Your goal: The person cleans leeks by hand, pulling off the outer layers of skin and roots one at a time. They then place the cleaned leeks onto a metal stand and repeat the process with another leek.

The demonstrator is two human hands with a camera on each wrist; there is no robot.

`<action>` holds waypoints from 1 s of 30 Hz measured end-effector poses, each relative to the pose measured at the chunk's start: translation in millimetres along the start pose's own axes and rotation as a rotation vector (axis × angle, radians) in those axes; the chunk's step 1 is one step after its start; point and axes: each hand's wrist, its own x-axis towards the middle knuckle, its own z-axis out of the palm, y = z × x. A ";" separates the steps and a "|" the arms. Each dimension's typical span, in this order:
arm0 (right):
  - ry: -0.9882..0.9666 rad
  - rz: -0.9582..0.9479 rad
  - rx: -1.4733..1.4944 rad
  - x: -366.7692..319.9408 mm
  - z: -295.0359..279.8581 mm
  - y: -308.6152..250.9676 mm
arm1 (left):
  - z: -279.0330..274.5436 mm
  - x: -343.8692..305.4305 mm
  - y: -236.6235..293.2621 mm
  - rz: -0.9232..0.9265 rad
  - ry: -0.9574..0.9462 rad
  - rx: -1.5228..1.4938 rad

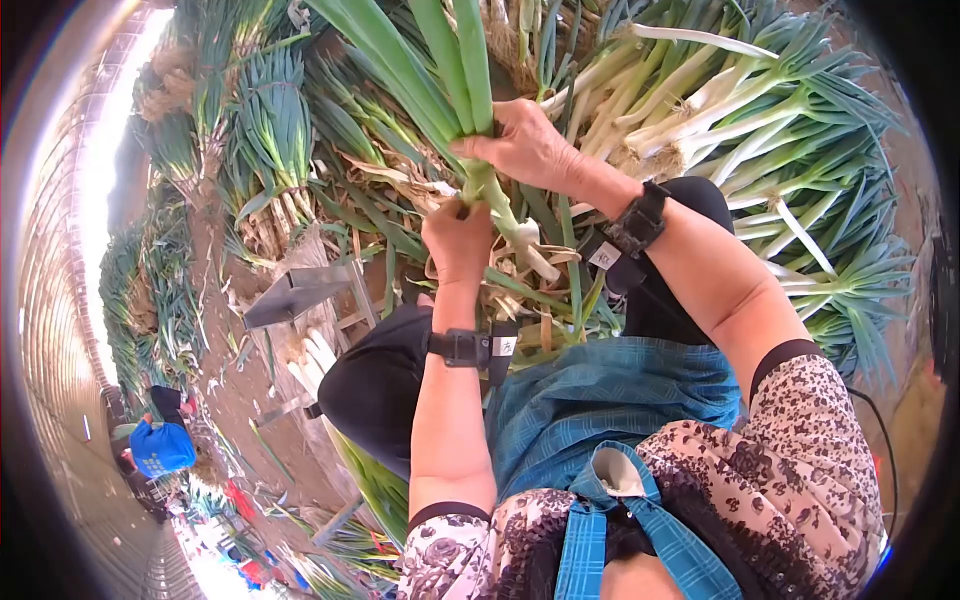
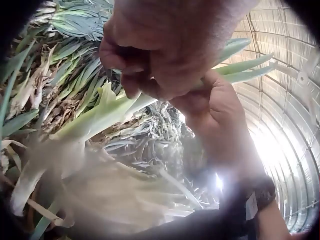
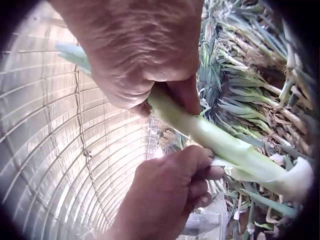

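Note:
A thick green onion is held over the person's lap, its green leaves upward and its pale root end down to the right in the head view. The right hand grips the stalk just where the leaves begin. Below it, the left hand pinches at the stalk's outer layer. Closer up in the right wrist view, thumb and fingers of the left hand hold a thin strip of the skin beside the pale stalk. In the left wrist view, the left hand partly hides the right hand.
A pile of pale-stemmed green onions lies at the right. Tied bundles stand at the left. Near the left knee is a metal stand. A person in blue is farther off, by the curved ribbed wall.

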 end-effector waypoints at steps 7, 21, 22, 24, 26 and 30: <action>-0.142 0.106 0.177 -9.8 -9.4 3.4 | 7.2 -28.1 -40.2 -0.590 -0.275 -1.049; -0.191 0.136 0.566 -11.7 12.0 -11.1 | 2.8 -13.7 -5.1 -0.262 -0.174 -0.720; -0.144 0.138 0.449 -10.6 12.9 -12.1 | 7.7 -15.3 -17.5 -0.262 -0.173 -0.716; -0.208 0.219 0.630 -5.9 11.8 -16.4 | 19.7 -24.3 -44.6 -0.537 -0.236 -0.418; -0.116 0.264 0.673 -3.3 0.7 -27.2 | 44.7 -51.8 -76.9 -0.519 -0.194 -0.287; -0.086 0.353 0.673 -6.3 6.2 -13.5 | 60.5 -91.4 -151.8 -0.261 -0.323 -0.157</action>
